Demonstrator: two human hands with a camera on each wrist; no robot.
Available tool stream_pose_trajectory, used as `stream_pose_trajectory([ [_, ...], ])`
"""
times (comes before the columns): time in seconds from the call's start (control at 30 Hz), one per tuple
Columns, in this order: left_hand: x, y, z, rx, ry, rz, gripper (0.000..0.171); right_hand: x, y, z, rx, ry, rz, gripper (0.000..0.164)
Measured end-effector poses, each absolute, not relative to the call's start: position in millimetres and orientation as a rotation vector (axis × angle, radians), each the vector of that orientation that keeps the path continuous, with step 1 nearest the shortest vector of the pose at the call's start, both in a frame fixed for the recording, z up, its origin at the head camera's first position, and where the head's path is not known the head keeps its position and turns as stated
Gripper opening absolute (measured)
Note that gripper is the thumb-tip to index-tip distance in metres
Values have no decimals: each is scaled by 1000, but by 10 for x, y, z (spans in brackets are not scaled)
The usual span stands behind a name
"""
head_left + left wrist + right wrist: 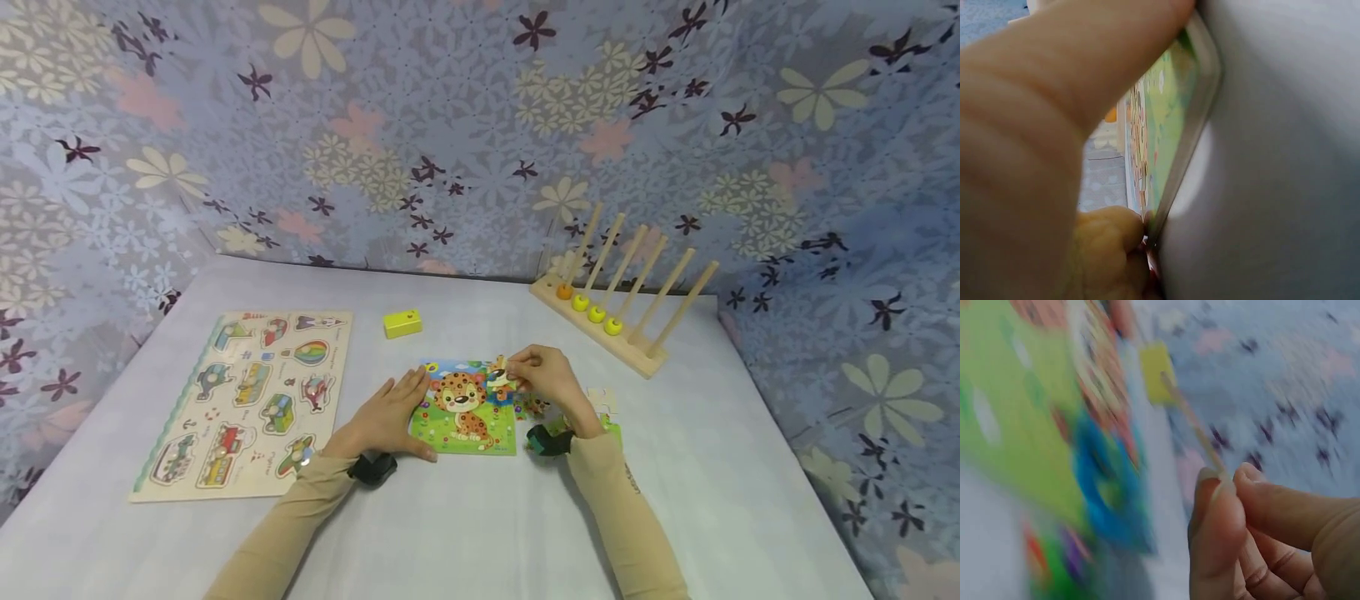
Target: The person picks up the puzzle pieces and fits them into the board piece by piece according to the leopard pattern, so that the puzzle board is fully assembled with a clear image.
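A picture puzzle board [441,435] with a spotted leopard cub on green grass lies mid-table. My left hand [386,415] rests along its left edge with extended fingers, the thumb near the lower corner. In the left wrist view that thumb [1104,56] touches the board's edge. My right hand [547,375] pinches a thin puzzle piece between thumb and fingertips over the board's upper right part. The right wrist view shows this piece [1197,428] nearly edge-on, its picture unreadable. Loose puzzle pieces [536,406] lie right of the board, partly hidden by my right forearm.
A wooden peg board [247,400] with vehicle pictures lies on the left. Behind the puzzle stands a yellow block [402,324]. At the back right is a wooden rack [600,333] of upright rods with orange and yellow beads. Pale puzzle pieces [602,400] lie beyond my right forearm.
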State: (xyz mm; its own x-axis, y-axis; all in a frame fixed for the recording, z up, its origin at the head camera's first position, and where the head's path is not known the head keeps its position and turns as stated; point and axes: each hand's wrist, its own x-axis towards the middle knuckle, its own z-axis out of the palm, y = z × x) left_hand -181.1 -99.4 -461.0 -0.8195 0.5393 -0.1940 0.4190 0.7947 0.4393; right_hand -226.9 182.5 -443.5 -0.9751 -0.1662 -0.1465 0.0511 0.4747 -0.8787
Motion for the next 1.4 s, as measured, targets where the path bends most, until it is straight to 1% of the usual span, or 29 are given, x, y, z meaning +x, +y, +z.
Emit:
stream_pose_trajectory([
  [0.17, -1821, -992, -4634, 735, 2673, 559, 121, -2212, 1522, -4552, -174, 2432, -1483, 16],
  [0.3, -1818, -997, -4631, 728, 2668, 559, 121, -2165, 1380, -4603, -170, 2471, -1418, 11],
  [0.7, -1830, -996, -4624, 738, 2679, 536, 121, -2119, 1254, -4621, -264, 2681, -1200, 3],
  [1.03, -1832, -993, -4608, 722, 2669, 530, 121, -2071, 1202, -4583, -386, 2740, -1055, 12],
  [1.2, -1821, -1005, -4586, 730, 2668, 536, 121, -2062, 1193, -4587, -406, 2768, -977, 11],
  [1.3, -1820, -1009, -4591, 730, 2677, 544, 121, -2098, 1237, -4588, -431, 2721, -1053, 11],
  [1.4, -1821, -1000, -4610, 740, 2675, 560, 121, -2148, 1391, -4557, -444, 2592, -1205, 15],
])
